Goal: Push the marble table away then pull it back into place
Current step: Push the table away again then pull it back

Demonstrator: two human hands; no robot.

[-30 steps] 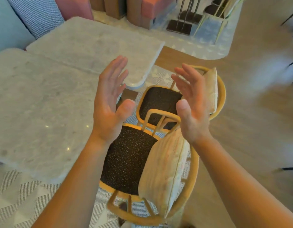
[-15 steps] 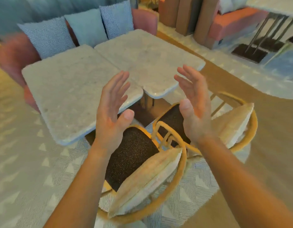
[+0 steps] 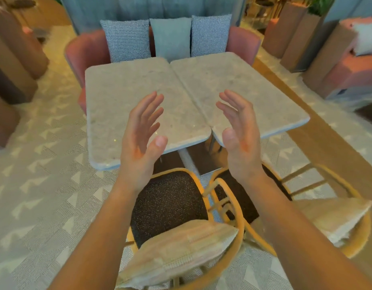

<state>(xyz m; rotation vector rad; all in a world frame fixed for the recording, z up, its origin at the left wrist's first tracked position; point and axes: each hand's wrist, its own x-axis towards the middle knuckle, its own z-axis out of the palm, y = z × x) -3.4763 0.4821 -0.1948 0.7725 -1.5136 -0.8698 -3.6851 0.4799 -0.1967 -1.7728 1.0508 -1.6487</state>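
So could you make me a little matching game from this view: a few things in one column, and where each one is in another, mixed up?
Things:
1. checked cushions
2. marble tables
3. cream pillow
4. hands

Places:
A. raised open in the air, touching nothing
B. side by side, edges meeting
C. on the pink sofa behind the tables
D. leaning on the back of the nearest chair

Pairs: 1-C, 2-B, 3-D, 4-A

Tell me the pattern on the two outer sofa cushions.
Small blue-and-white check on both cushions, clearest in the head view.
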